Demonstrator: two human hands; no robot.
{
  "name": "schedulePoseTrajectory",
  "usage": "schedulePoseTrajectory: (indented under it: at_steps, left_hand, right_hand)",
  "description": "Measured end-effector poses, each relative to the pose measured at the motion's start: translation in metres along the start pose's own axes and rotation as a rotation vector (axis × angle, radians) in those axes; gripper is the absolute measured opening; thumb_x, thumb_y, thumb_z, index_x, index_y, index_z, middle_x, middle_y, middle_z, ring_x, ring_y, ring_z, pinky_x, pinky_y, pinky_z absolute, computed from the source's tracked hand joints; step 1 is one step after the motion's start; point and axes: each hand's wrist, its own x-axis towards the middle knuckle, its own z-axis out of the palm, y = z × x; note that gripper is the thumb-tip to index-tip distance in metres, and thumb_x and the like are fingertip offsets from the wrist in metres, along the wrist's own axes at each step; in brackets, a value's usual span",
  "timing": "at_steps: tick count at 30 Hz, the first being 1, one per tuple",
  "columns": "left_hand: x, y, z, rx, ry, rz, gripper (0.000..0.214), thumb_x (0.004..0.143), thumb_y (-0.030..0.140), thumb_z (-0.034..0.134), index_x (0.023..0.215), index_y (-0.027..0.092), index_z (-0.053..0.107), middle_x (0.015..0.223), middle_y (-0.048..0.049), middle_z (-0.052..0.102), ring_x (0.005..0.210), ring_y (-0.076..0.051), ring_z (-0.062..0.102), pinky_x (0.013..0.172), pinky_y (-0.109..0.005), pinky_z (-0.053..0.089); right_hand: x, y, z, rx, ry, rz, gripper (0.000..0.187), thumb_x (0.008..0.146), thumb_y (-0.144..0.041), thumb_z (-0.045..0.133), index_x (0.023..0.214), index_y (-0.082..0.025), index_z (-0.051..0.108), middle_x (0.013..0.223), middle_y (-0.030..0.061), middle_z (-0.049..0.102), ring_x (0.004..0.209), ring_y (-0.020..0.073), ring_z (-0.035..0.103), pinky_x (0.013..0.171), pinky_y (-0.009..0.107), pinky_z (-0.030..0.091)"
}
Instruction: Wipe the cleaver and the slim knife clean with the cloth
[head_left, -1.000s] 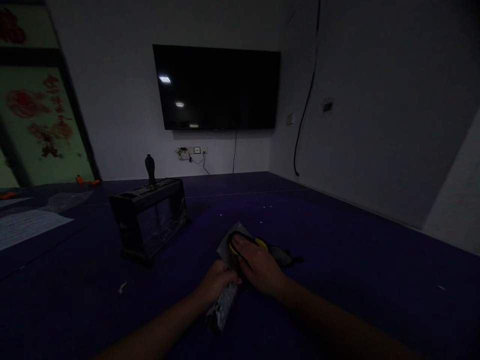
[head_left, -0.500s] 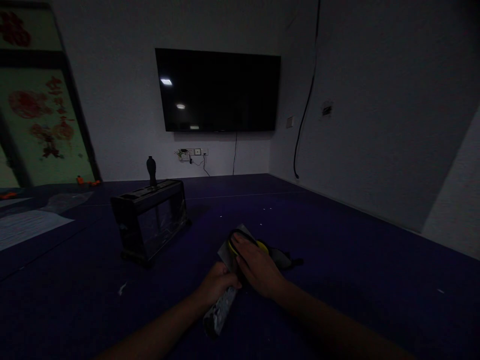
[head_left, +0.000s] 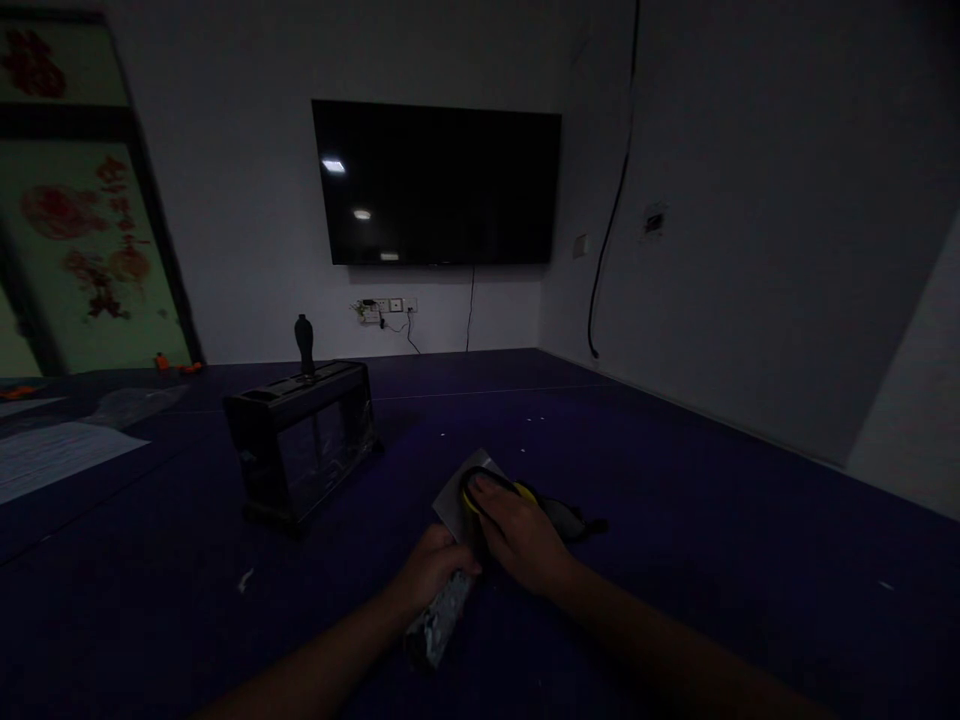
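Note:
My left hand [head_left: 436, 572] is closed around the lower part of a long grey scraper-like tool [head_left: 451, 506]. Its broad flat end slants up and away from me, and its mottled lower end sticks out below my fist. Against the flat end, my right hand [head_left: 525, 535] grips a rounded yellow-and-black object [head_left: 471, 488]. My fingers cover most of that object, and the dim light hides its exact kind. Just right of my right hand, a dark grey piece with a black tip [head_left: 570, 518] lies on the purple surface [head_left: 660, 470]; whether it joins the rounded object I cannot tell.
To the left stands a black-framed clear box [head_left: 300, 440] with a dark bottle-shaped item [head_left: 304, 345] on top. White sheets [head_left: 67, 455] and clear plastic [head_left: 139, 402] lie at far left. White scraps dot the surface. A television [head_left: 442, 185] hangs on the back wall.
My right hand and the rounded object have shifted slightly right and down along the tool's flat end, baring more of it. My left hand keeps its grip.

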Motion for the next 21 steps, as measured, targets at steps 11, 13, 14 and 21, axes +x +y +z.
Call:
schedulePoseTrajectory:
  at_steps: [11,13,14,21]
  left_hand:
    - [-0.0007,-0.004,-0.0026,-0.037,-0.071,0.038,0.005,0.048,0.017,0.054,0.049,0.014,0.05,0.042,0.0043,0.045,0.038,-0.006,0.036,0.038,-0.019,0.023]
    - [-0.0015,-0.0035,-0.0027,-0.027,-0.057,0.032,0.004,0.047,0.017,0.053,0.049,0.014,0.05,0.043,0.004,0.045,0.038,-0.006,0.036,0.038,-0.019,0.023]
    - [-0.002,-0.003,-0.0026,-0.02,-0.052,0.033,0.004,0.047,0.017,0.053,0.048,0.014,0.05,0.044,0.0038,0.045,0.039,-0.006,0.036,0.039,-0.019,0.023]
    - [-0.0058,0.0022,-0.0027,-0.001,-0.015,0.036,0.005,0.047,0.017,0.053,0.05,0.014,0.051,0.044,0.0031,0.046,0.041,-0.007,0.038,0.041,-0.02,0.025]
  right_hand:
    - [0.0007,-0.004,-0.0065,0.028,-0.011,-0.062,0.048,0.091,-0.029,0.031,0.137,-0.017,0.024,0.142,0.0081,0.025,0.13,0.0191,0.021,0.105,0.041,0.026]
    - [0.0006,-0.0032,-0.0054,0.022,-0.005,-0.035,0.049,0.091,-0.032,0.03,0.137,-0.017,0.023,0.142,0.008,0.024,0.13,0.0201,0.019,0.105,0.042,0.025]
    - [0.0005,-0.0024,-0.0045,0.021,0.001,-0.02,0.049,0.091,-0.033,0.03,0.138,-0.017,0.022,0.143,0.0081,0.023,0.131,0.0207,0.019,0.105,0.042,0.025]
    - [0.0009,0.0033,0.0016,-0.007,0.03,0.103,0.048,0.091,-0.031,0.029,0.135,-0.013,0.028,0.141,0.0116,0.027,0.129,0.0207,0.023,0.104,0.042,0.026]
